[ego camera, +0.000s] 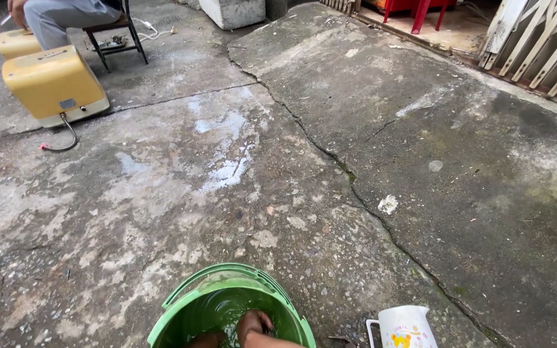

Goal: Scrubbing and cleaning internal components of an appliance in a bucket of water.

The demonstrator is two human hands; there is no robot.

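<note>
A green plastic bucket [170, 309] with water in it stands on the concrete at the bottom edge of the head view. My right hand [254, 322] is dipped into the water at the bucket's right side, fingers curled downward. My left hand [205, 339] shows only as a small part at the frame's bottom edge, also inside the bucket and partly under water. Whether either hand holds something below the surface is hidden.
A white plastic jug [405, 327] stands right of the bucket. Cracked, damp concrete floor [330, 161] stretches ahead. At far left sits a yellow boxy appliance [53, 82] with a hose, behind it another person's legs [59, 19] on a folding chair. Red chair [417, 9] and folding metal gate [543, 45] at top right.
</note>
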